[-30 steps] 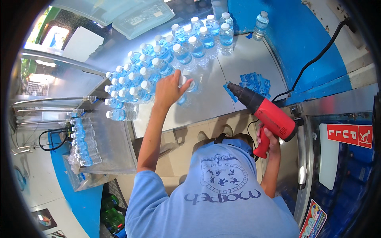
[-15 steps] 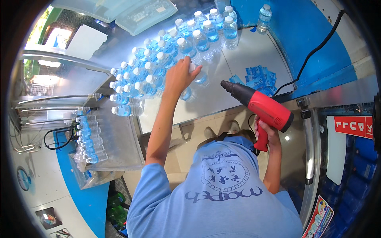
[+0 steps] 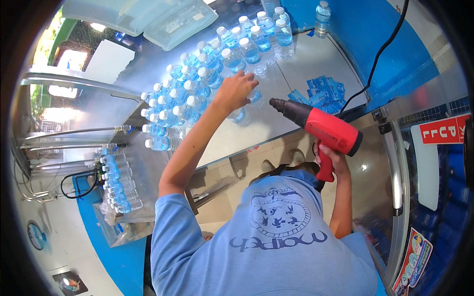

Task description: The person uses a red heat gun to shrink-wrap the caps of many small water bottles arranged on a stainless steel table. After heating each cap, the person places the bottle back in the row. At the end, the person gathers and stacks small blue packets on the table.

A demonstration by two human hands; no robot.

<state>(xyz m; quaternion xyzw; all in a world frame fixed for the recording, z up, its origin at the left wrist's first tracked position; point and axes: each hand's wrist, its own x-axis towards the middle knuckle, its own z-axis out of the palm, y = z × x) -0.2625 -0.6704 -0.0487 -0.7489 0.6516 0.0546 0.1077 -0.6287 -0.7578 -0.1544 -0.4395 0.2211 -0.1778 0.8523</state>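
Note:
My left hand point(image 3: 237, 89) reaches over the white counter point(image 3: 212, 150), fingers curled round the top of a clear water bottle point(image 3: 256, 98), which is partly hidden behind them. Rows of blue-labelled, white-capped bottles point(image 3: 210, 76) stand around and beyond it. In my right hand point(image 3: 331, 155) is a red-and-black heat gun point(image 3: 331, 130), gripped by its handle, its black nozzle pointing left toward the bottle near my left hand. Loose blue plastic labels point(image 3: 323, 96) lie in a pile behind the nozzle.
More bottles point(image 3: 118, 180) are grouped on a lower steel shelf at left, by steel pipes point(image 3: 79, 129). A lone bottle point(image 3: 322, 19) stands by the blue wall. Plastic tubs point(image 3: 177, 29) sit behind the rows. A black cable point(image 3: 377, 54) runs along the right, above a glass door point(image 3: 429, 187).
My left hand has shifted right and slightly up, still at the bottle's top. The heat gun has risen a little and moved left, its nozzle now closer to that hand.

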